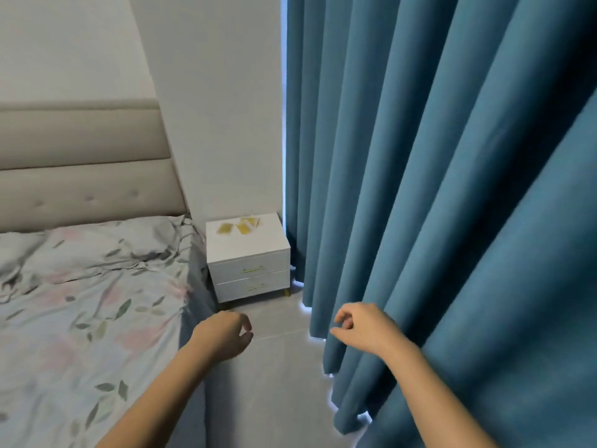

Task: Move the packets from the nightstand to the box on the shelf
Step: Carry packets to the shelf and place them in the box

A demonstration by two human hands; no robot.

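Observation:
A white two-drawer nightstand (255,245) stands in the corner between the bed and the curtain. Several yellow packets (240,226) lie scattered on the back of its top. My left hand (224,334) hangs over the floor in front of the nightstand, fingers loosely curled, holding nothing. My right hand (361,328) hovers at the same height near the curtain's edge, also loosely curled and empty. Both hands are well short of the packets. No box or shelf is in view.
A bed (87,318) with floral bedding and a beige padded headboard (80,163) fills the left. A long teal curtain (452,189) hangs along the right. A narrow strip of grey tiled floor (274,383) runs between them to the nightstand.

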